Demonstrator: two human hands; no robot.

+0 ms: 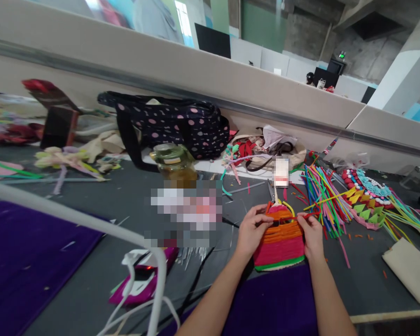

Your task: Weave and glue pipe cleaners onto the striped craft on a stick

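A small striped piece (280, 252), banded in orange, pinkish red and green and seemingly covered in pipe cleaners, lies on the near side of the table. My left hand (254, 231) grips its upper left side, thumb and fingers pressed together. Across its upper part runs a red pipe cleaner (315, 214), pinched by my right hand (311, 228) at the upper right edge. A dark gap shows between the orange rows near my left fingertips. Just beyond its top, a yellow strip curves, and scissors (271, 190) lie partly hidden.
Many coloured pipe cleaners (327, 200) lie to the right, near a beaded, petalled piece (367, 191) and folded beige cloth (408, 268). A dark patterned bag (171, 123) and a jar (175, 163) stand behind. A white cable (91, 214) crosses the left front.
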